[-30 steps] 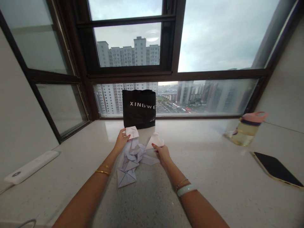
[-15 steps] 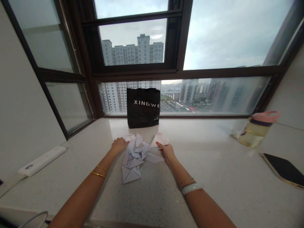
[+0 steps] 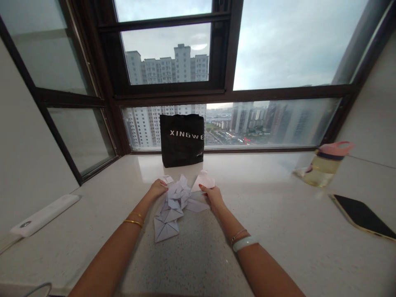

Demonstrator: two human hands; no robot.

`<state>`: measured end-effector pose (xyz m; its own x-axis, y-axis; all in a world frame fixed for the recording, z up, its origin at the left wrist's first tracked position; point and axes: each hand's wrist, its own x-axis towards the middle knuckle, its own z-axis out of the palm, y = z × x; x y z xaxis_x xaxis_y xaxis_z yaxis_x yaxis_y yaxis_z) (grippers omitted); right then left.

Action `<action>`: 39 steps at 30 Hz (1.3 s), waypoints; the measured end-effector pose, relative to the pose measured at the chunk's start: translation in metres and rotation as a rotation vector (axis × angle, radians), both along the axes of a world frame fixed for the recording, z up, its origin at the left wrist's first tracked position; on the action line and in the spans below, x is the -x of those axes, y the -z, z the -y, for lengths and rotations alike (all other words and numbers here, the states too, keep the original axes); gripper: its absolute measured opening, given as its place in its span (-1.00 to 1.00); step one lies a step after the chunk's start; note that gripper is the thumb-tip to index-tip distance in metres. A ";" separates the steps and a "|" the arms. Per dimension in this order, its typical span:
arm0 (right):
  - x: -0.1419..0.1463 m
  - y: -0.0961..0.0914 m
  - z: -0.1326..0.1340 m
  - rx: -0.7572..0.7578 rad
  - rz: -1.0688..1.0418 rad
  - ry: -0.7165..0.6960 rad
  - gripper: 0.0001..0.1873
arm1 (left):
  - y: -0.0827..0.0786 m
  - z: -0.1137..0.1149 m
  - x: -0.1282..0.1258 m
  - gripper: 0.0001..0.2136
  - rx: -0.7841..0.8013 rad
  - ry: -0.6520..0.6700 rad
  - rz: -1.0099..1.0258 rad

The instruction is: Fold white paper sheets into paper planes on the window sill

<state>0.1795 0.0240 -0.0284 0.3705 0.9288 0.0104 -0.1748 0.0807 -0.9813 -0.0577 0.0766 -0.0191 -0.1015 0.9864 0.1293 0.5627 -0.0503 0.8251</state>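
1 paper pile [image 3: 172,207], left hand [image 3: 157,189] lowered onto it, unclenched, right hand [image 3: 212,195] still pinching folded piece [image 3: 203,180]

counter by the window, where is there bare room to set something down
Bare counter stretches from the right hand across to the bottle and phone. Another free patch lies between the left hand and the power strip. It is crowded in the middle: folded papers between both hands, the black bag just behind.

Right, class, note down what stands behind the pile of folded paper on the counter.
A white-lettered black bag stands behind the paper pile, before the window. Its inside and whatever lies behind it are hidden.
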 end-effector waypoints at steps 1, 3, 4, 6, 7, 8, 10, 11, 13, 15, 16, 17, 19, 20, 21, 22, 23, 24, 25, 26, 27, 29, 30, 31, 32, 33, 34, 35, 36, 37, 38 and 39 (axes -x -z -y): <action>0.000 0.000 0.000 0.000 -0.002 0.000 -0.68 | -0.002 0.001 0.001 -0.84 0.007 -0.019 -0.028; 0.000 -0.001 0.000 -0.001 -0.006 -0.006 -0.67 | -0.006 0.004 0.001 -0.83 0.013 -0.055 -0.102; 0.000 -0.001 0.000 -0.002 -0.007 -0.010 -0.67 | -0.007 0.005 0.000 -0.82 0.020 -0.065 -0.130; 0.000 -0.001 0.001 -0.005 -0.010 -0.015 -0.68 | -0.008 0.008 -0.005 -0.77 0.043 -0.074 -0.172; 0.000 -0.001 0.001 -0.007 -0.011 -0.016 -0.68 | -0.007 0.010 -0.009 -0.74 0.058 -0.071 -0.185; 0.000 -0.001 0.001 -0.008 -0.012 -0.014 -0.68 | -0.006 0.010 -0.013 -0.72 0.070 -0.064 -0.190; -0.001 -0.001 0.001 -0.009 -0.016 -0.008 -0.67 | -0.004 0.011 -0.022 -0.73 0.084 -0.036 -0.177; -0.001 -0.001 0.001 -0.010 -0.018 -0.005 -0.67 | -0.003 0.012 -0.026 -0.75 0.082 -0.019 -0.158; -0.001 -0.001 0.002 -0.015 -0.022 -0.002 -0.66 | -0.004 0.011 -0.032 -0.79 0.057 0.013 -0.101; -0.002 0.000 0.001 -0.020 -0.027 -0.004 -0.65 | -0.009 0.010 -0.034 -0.81 0.003 0.025 -0.027; -0.002 0.000 0.001 -0.022 -0.031 -0.006 -0.64 | -0.013 0.009 -0.033 -0.83 -0.029 0.021 0.014; -0.002 0.001 0.001 -0.023 -0.034 -0.008 -0.63 | -0.017 0.008 -0.031 -0.84 -0.063 0.013 0.057; -0.002 0.002 0.000 -0.022 -0.039 -0.011 -0.63 | -0.026 0.007 -0.024 -0.82 -0.124 -0.009 0.142; -0.002 0.002 -0.001 -0.022 -0.041 -0.013 -0.63 | -0.031 0.007 -0.020 -0.80 -0.149 -0.019 0.184; -0.002 0.003 -0.001 -0.021 -0.043 -0.015 -0.63 | -0.035 0.007 -0.016 -0.78 -0.171 -0.028 0.224; -0.002 0.003 -0.001 -0.021 -0.044 -0.018 -0.63 | -0.038 0.007 -0.012 -0.76 -0.190 -0.036 0.263; -0.002 0.003 -0.001 -0.021 -0.045 -0.020 -0.63 | -0.041 0.008 -0.008 -0.73 -0.208 -0.045 0.299; -0.002 0.003 -0.001 -0.021 -0.044 -0.022 -0.62 | -0.043 0.009 -0.005 -0.70 -0.224 -0.053 0.332; -0.002 0.003 0.000 -0.020 -0.044 -0.023 -0.62 | -0.045 0.010 -0.002 -0.68 -0.237 -0.060 0.360; -0.002 0.002 0.000 -0.020 -0.043 -0.023 -0.62 | -0.045 0.012 0.000 -0.65 -0.248 -0.064 0.383; -0.002 0.002 0.000 -0.019 -0.043 -0.022 -0.62 | -0.046 0.013 0.002 -0.62 -0.256 -0.066 0.400; -0.002 0.002 0.000 -0.019 -0.044 -0.020 -0.62 | -0.047 0.015 0.006 -0.59 -0.265 -0.069 0.416; -0.002 0.002 0.001 -0.018 -0.046 -0.021 -0.63 | -0.047 0.016 0.007 -0.58 -0.268 -0.072 0.416; -0.002 0.002 0.001 -0.017 -0.048 -0.022 -0.63 | -0.047 0.016 0.009 -0.58 -0.270 -0.076 0.411; -0.002 0.002 0.001 -0.016 -0.050 -0.023 -0.63 | -0.047 0.016 0.010 -0.58 -0.272 -0.081 0.401; -0.002 0.002 0.000 -0.015 -0.052 -0.024 -0.63 | -0.048 0.015 0.011 -0.59 -0.273 -0.089 0.386; -0.002 0.002 0.000 -0.016 -0.053 -0.025 -0.63 | -0.048 0.014 0.012 -0.59 -0.272 -0.098 0.366; -0.002 0.002 0.000 -0.018 -0.054 -0.025 -0.63 | -0.049 0.012 0.014 -0.59 -0.270 -0.108 0.341; -0.002 0.002 0.000 -0.020 -0.055 -0.025 -0.63 | -0.049 0.011 0.015 -0.59 -0.263 -0.119 0.309; -0.002 0.002 0.000 -0.023 -0.056 -0.026 -0.62 | -0.048 0.010 0.017 -0.60 -0.251 -0.132 0.270; -0.003 0.002 0.000 -0.026 -0.057 -0.027 -0.61 | -0.047 0.009 0.019 -0.60 -0.236 -0.145 0.223; -0.003 0.002 -0.001 -0.027 -0.058 -0.028 -0.61 | -0.046 0.009 0.020 -0.59 -0.217 -0.158 0.169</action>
